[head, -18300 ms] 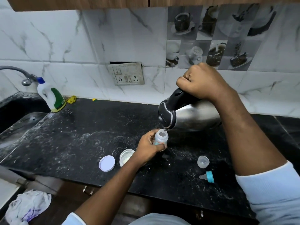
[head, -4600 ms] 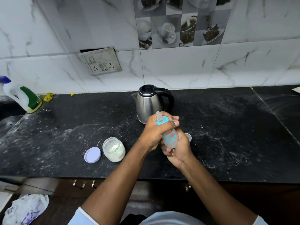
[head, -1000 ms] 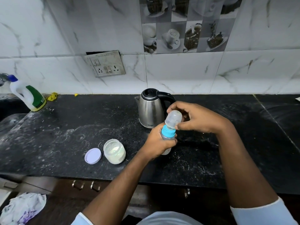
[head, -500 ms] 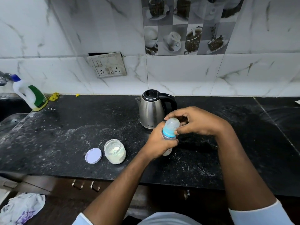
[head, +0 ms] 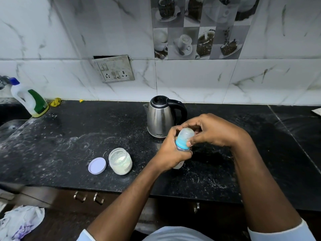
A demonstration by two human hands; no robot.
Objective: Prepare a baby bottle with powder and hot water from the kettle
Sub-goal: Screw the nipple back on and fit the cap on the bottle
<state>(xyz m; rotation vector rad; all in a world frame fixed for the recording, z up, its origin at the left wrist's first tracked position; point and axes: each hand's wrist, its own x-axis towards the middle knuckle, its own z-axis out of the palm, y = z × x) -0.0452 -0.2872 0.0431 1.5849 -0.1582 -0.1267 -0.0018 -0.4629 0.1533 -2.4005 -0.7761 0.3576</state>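
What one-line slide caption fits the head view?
Left hand grips the baby bottle while the right hand fits its clear cap, kettle and open powder jar nearby.

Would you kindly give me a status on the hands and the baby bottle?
Left hand grips baby bottle, upright. Right hand pinches clear cap onto blue ring. Kettle behind, powder jar open at left; neither obstructs.

"MILTON" on the kettle

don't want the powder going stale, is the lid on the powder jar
No, the purple lid lies flat on the black counter just left of the open powder jar.
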